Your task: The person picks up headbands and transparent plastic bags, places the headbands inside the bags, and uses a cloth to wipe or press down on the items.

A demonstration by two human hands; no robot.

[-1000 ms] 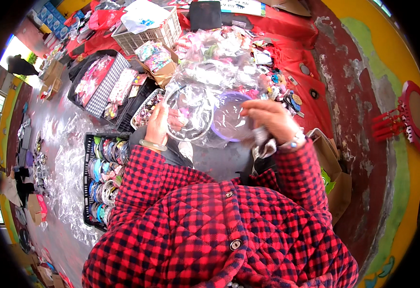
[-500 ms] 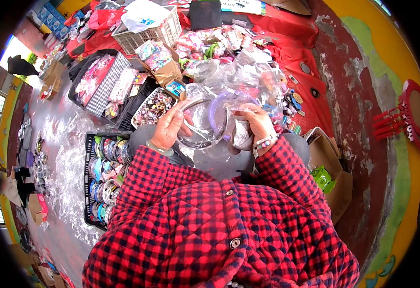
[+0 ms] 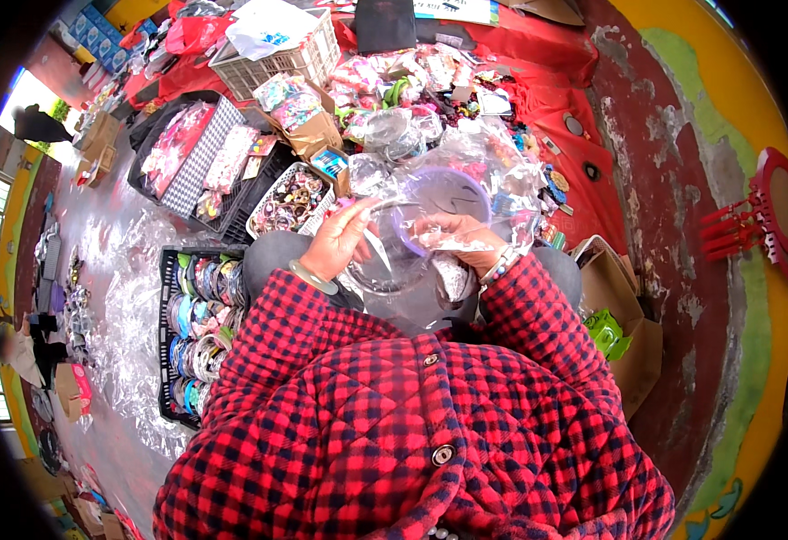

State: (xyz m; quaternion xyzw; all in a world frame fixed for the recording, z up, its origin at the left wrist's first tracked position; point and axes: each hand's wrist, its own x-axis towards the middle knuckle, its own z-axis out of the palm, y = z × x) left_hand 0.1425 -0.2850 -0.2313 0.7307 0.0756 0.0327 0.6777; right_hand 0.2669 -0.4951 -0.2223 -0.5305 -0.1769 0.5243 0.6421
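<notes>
Both of my hands are raised over my lap around a clear plastic bag [image 3: 385, 270]. My left hand [image 3: 342, 238] is closed, its fingers pinched together at the bag's left side. On the other side my right hand [image 3: 459, 241] is closed on the same thin plastic, which stretches over its fingers. A purple hoop [image 3: 400, 236], shaped like a headband, shows beside the right fingertips; the plastic blurs whether it lies inside the bag. Below the right hand hangs a bunched white-and-grey patterned cloth [image 3: 452, 277].
By my left knee stands a black crate [image 3: 167, 360] packed with rows of headbands. Beyond it is a white basket [image 3: 263, 193] of small hair ties. Ahead, clear bags [image 3: 466, 148] are heaped on red cloth. An open cardboard box [image 3: 623, 333] sits at my right.
The dark and clear hoops between my hands have dropped lower or out of sight. My right hand has moved left over the purple hoop, and its palm has turned down.
</notes>
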